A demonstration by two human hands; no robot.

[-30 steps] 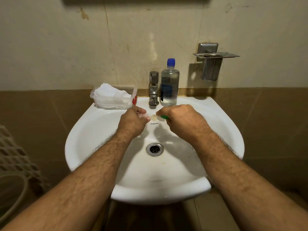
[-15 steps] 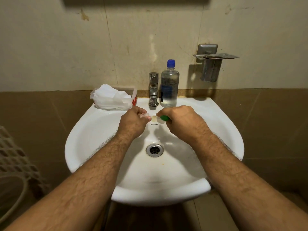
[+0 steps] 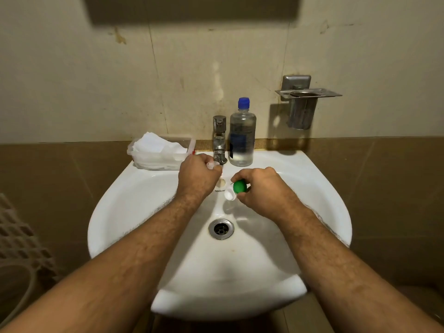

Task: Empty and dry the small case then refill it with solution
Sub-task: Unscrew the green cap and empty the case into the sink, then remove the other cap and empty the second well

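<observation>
- Over the sink (image 3: 125, 212), head cam: I see a white basin w/ wide rim, both my forearms reaching in from the bottom corners.
- Wall behind: cream tiles up top, brown tiles below; metal holder (image 3: 301, 104) fixed on the wall, upper right.
- Plastic tub of tissues (image 3: 158, 151) sits on the back rim, left of the tap.
- Bottle (image 3: 242, 138), clear w/ blue cap and dark label, stands upright on the back rim just right of the tap; cap is on.
- Tap (image 3: 219, 138), chrome, centre of the back rim.
- Crate (image 3: 16, 236) w/ lattice side at far left, lower than the basin; a hose loops below it.
- Right hand (image 3: 262, 191) over the bowl, fingers curled round the case (image 3: 234, 191). Case is tilted, white open cup facing down-left toward me, green cap on its other end, still screwed on. It's in the air above the bowl, up and right of the drain, touching nothing but the hand.
- Left hand (image 3: 199, 176) up near the tap base, fingers clenched, pinching a small clear lid (image 3: 212, 165) at thumb and forefinger. Apart from the right hand; gap between them shows the basin's overflow hole.
- Drain (image 3: 221, 228), metal, in the bowl between my wrists.
- Can't tell if any liquid is in the open cup.
</observation>
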